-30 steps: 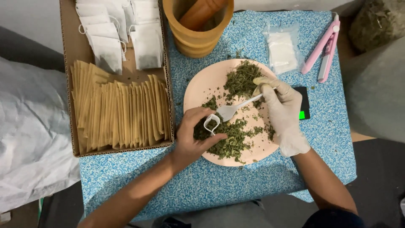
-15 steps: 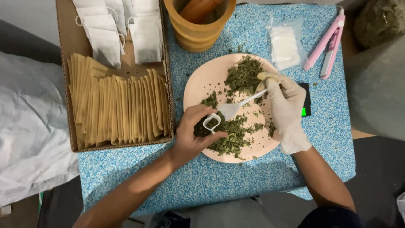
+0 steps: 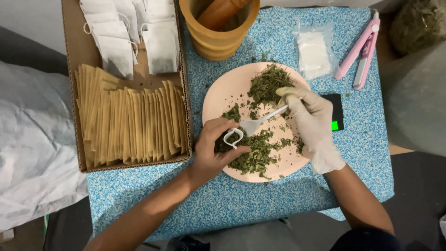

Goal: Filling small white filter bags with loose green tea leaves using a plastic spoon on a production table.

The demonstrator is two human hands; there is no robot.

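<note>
Blue speckled table point(image 3: 241, 204) under everything, reaching well past both hands on all sides; dark floor below its near edge. Crumpled white sheet point(image 3: 32, 153) far out beyond the left forearm. Grey bulky shape point(image 3: 413, 102) well off to the outer side of the right hand, with a clear bag of dried greenery point(image 3: 418, 21) above it.

Cardboard tray point(image 3: 74, 56) just beside the left hand point(image 3: 211, 151) on its outer side, nearly touching the wrist; packed with upright tan paper envelopes point(image 3: 130, 125), and white filled tea bags point(image 3: 121, 42) further away at its far end. Wooden mortar point(image 3: 218, 35) with a pestle point(image 3: 220, 11) inside, ahead of both hands, past the far rim of the plate.

Pink round plate point(image 3: 223, 93) under both hands, strewn with dried green herbs point(image 3: 260, 148), one heap beneath the left fingers and another heap ahead of the right knuckles. Pink hinged sealing tool point(image 3: 360, 53) ahead and outward of the right hand, well apart. Small clear packet of white material point(image 3: 313, 53) straight ahead of the right hand. Black device with a green lit patch point(image 3: 335, 118) half hidden behind the gloved knuckles.

Right hand point(image 3: 313, 123), in a white glove, closed around the handle of a white plastic spoon point(image 3: 258, 122), bowl pointing toward the left hand. Left hand bare, fingers pinched on a small white tea bag point(image 3: 232, 136), mouth held open, right at the spoon's tip, above the herbs
</note>
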